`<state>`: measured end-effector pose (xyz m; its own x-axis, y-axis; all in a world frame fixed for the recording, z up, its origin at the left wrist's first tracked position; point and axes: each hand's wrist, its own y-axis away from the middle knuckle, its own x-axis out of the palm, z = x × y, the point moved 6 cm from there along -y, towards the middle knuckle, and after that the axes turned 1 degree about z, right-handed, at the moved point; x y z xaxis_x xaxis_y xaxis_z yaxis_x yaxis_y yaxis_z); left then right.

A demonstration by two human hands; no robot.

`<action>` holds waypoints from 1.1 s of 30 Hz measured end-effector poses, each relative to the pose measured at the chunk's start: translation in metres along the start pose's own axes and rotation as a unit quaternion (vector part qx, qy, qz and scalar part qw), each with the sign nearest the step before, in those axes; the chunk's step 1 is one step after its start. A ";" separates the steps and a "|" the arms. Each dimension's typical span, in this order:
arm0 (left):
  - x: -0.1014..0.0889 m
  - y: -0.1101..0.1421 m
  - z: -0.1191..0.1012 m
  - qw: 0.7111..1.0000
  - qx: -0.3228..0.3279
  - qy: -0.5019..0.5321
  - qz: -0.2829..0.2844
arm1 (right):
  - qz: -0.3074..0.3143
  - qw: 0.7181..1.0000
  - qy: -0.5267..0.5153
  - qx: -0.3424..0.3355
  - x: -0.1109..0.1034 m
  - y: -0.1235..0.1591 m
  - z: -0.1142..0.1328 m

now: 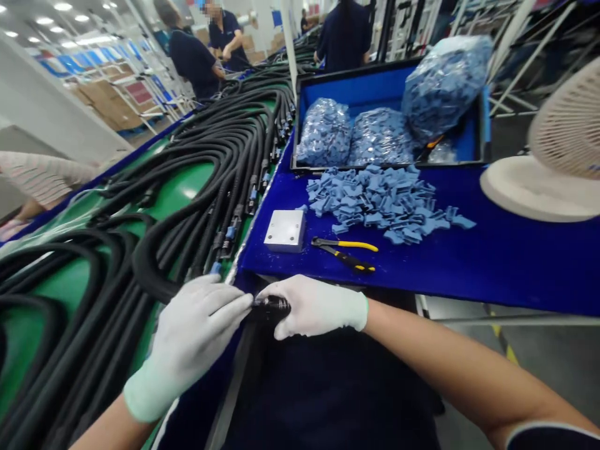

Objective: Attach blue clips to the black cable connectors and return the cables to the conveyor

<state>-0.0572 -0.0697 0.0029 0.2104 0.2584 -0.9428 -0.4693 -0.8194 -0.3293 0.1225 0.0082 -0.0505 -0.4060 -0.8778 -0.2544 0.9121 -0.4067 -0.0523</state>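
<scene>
The gloved right hand pinches a black cable end, while the gloved left hand lies with fingers pressed together against it. A slack pinch could let it slip off the blue-covered bench.

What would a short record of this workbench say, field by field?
Left hand: white-gloved, on the black cable end
Right hand: white-gloved, holding the same end
Closest tools: pliers, metal block
Loose parts: blue pieces on a blue mat
Bagged parts: plastic bags in a blue-lined case
Left side: black cables on a green bench
Right side: fan
Background: co-workers
</scene>
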 end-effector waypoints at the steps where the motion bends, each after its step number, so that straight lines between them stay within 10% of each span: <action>1: 0.011 0.000 -0.001 1.000 -0.016 0.025 0.005 | -0.015 0.999 0.041 0.007 -0.010 0.010 0.004; 3: 0.030 -0.004 0.002 0.994 -0.088 0.057 0.011 | -0.094 0.981 0.163 0.041 -0.036 0.030 0.005; 6: 0.047 -0.015 0.006 0.977 -0.192 0.090 0.036 | -0.226 0.882 0.390 0.135 -0.078 0.061 -0.008; 10: 0.047 -0.036 0.007 0.950 -0.270 0.140 0.073 | -0.207 0.804 0.526 0.185 -0.099 0.072 -0.037; 16: 0.034 -0.066 0.006 0.914 -0.305 0.252 0.092 | -0.301 0.896 0.292 0.147 -0.103 0.065 -0.033; 21: 0.020 -0.077 0.014 0.860 -0.378 0.341 0.023 | -0.220 0.960 0.171 0.012 -0.076 0.046 0.005; 26: 0.008 -0.085 0.016 0.861 -0.375 0.341 -0.047 | -0.186 0.971 0.092 -0.117 -0.058 0.035 0.037; 33: 0.006 -0.089 0.005 0.894 -0.319 0.304 -0.082 | -0.183 0.973 0.086 -0.113 -0.055 0.030 0.038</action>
<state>-0.0182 0.0075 0.0267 0.7499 0.2356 -0.6182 0.1554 -0.9710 -0.1816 0.1696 0.0347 -0.0017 -0.7086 -0.6205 -0.3358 0.7049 -0.6013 -0.3763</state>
